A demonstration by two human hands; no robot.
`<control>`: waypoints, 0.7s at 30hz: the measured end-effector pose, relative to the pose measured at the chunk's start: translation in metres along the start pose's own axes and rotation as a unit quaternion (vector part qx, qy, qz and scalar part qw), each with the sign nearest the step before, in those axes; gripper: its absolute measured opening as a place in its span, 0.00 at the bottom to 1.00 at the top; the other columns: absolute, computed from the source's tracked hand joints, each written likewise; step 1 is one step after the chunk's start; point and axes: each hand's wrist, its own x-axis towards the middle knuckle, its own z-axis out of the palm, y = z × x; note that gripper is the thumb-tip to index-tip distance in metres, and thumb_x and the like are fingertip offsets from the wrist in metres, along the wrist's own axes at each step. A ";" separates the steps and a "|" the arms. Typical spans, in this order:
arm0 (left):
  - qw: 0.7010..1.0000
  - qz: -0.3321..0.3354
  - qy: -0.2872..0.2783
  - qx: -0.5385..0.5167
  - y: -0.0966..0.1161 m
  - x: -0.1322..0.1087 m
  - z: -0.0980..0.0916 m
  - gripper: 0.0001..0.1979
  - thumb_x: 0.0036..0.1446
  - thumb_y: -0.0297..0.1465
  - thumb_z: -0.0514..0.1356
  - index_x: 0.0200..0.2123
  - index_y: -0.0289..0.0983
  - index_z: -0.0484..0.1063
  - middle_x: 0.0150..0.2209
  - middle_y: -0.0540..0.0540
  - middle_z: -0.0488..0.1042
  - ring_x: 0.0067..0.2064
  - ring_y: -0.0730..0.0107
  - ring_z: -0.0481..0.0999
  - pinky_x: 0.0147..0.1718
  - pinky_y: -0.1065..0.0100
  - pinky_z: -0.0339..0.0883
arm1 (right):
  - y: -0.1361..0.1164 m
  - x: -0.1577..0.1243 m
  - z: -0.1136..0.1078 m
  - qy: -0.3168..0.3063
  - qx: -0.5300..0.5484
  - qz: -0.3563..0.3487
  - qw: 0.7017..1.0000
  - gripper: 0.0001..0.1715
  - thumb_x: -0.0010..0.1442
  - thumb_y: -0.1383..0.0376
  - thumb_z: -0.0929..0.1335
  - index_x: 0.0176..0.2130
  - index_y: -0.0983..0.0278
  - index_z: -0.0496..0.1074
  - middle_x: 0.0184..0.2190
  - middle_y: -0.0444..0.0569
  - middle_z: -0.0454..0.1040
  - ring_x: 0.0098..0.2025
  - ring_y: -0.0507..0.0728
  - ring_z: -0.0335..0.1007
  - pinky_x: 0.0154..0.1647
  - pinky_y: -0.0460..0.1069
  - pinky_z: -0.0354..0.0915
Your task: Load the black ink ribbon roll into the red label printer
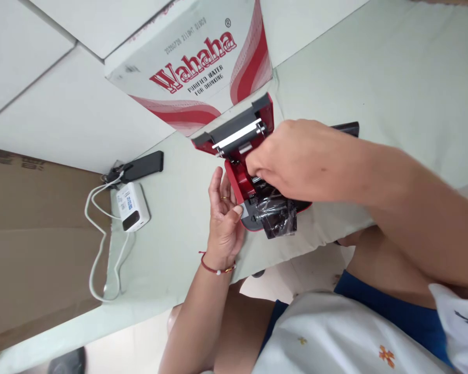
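Note:
A small red printer [239,182] with its grey lid [234,130] swung open lies on the pale green table [179,239]. My left hand [223,218] rests against the printer's left side, fingers stretched out, thumb touching its front edge. My right hand [296,161] reaches into the open bay from the right, fingers curled over something inside that I cannot make out. A black part wrapped in clear plastic [280,218] lies at the printer's front, under my right hand.
A white power bank [132,206] with a white cable [97,259] sits at the left, next to a black flat device [142,166]. A Wahaha water carton [203,67] stands behind the printer. Brown cardboard [35,244] lies at the far left. A black item [347,128] shows behind my right wrist.

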 end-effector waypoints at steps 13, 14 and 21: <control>1.000 0.015 0.012 -0.005 -0.001 -0.004 0.009 0.37 0.57 0.46 0.77 0.68 0.59 0.71 0.78 0.51 0.63 0.83 0.47 0.54 0.81 0.46 0.55 | 0.003 0.031 0.020 -0.051 -0.095 -0.026 0.994 0.15 0.69 0.71 0.65 0.37 0.66 0.81 0.37 0.56 0.80 0.53 0.67 0.73 0.58 0.61 0.64; 1.000 0.015 0.013 -0.007 -0.001 -0.004 0.009 0.37 0.58 0.45 0.77 0.68 0.59 0.71 0.78 0.51 0.63 0.83 0.47 0.55 0.81 0.46 0.54 | 0.003 0.033 0.020 -0.054 -0.093 -0.029 0.994 0.14 0.68 0.71 0.65 0.37 0.66 0.81 0.37 0.56 0.80 0.53 0.67 0.73 0.58 0.61 0.64; 0.999 0.028 0.014 0.005 0.001 -0.007 0.010 0.33 0.60 0.42 0.76 0.66 0.56 0.72 0.76 0.50 0.66 0.81 0.51 0.58 0.81 0.49 0.54 | 0.010 0.037 0.025 -0.026 -0.012 -0.023 0.999 0.16 0.63 0.74 0.69 0.47 0.65 0.83 0.47 0.56 0.82 0.52 0.64 0.74 0.52 0.56 0.62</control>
